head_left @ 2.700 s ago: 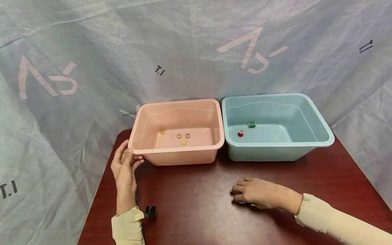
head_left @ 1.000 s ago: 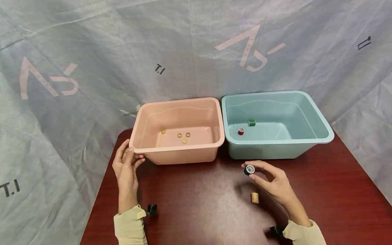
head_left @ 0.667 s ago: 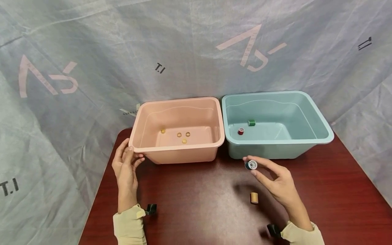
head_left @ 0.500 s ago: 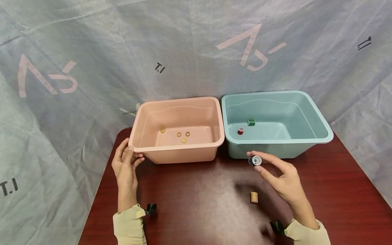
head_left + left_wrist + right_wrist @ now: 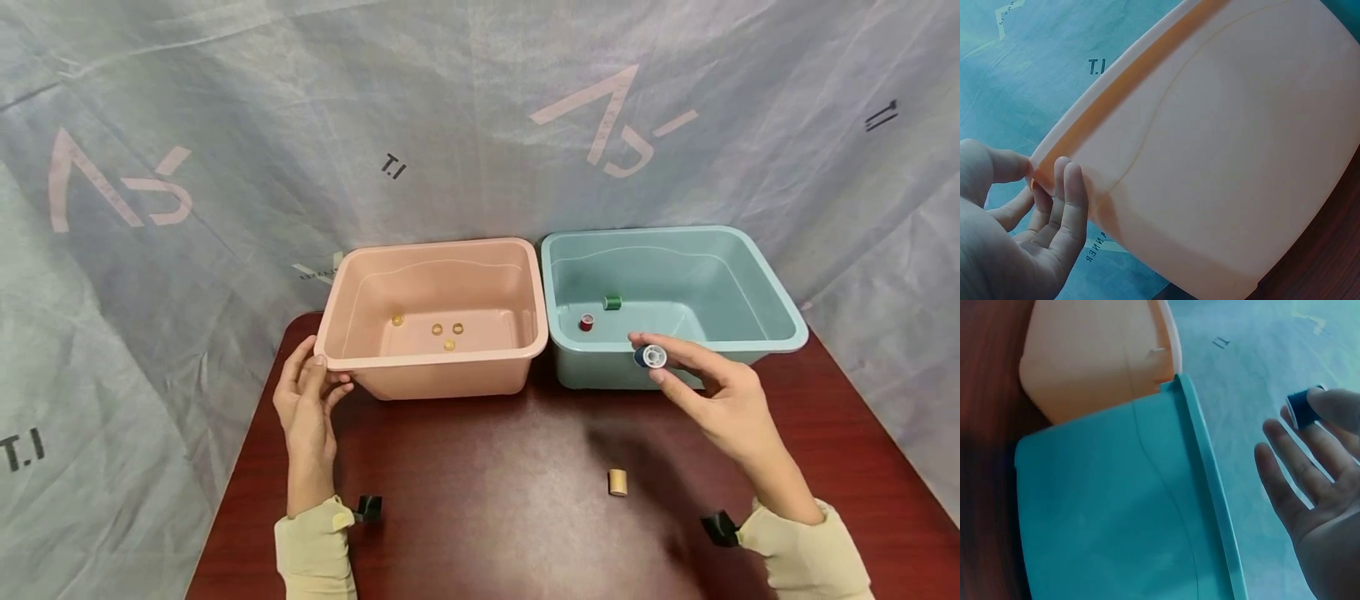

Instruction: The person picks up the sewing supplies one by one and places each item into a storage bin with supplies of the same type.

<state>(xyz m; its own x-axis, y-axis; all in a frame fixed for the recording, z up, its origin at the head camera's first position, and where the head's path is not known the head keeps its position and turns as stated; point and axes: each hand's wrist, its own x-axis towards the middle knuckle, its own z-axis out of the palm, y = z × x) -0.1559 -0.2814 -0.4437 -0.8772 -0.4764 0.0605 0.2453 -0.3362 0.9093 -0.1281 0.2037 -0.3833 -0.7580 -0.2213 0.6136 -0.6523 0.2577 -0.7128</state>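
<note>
Between thumb and fingers my right hand [image 5: 731,404] pinches a dark blue thread spool [image 5: 649,357], its white end facing the head camera. In the head view the spool overlaps the front rim of the blue basin [image 5: 675,345]; the right wrist view has the same spool [image 5: 1302,409] raised above rim level. My left hand [image 5: 306,408] grips the front left corner of the pink basin [image 5: 442,377], thumb on the rim and fingers beneath it. A red spool [image 5: 587,322] and a green spool [image 5: 612,302] lie in the blue basin. A yellow spool [image 5: 617,482] stands on the table.
Several small yellowish ring-like pieces [image 5: 437,329] lie in the pink basin. Both basins stand side by side on the dark red table [image 5: 480,500], close to the grey cloth backdrop [image 5: 450,125]. Black wrist cameras [image 5: 721,528] sit at the cuffs.
My right hand was low over the table, then lifted the dark blue spool, uncovering the yellow one. It has since risen rightward to the blue basin's front rim. The left hand stays put.
</note>
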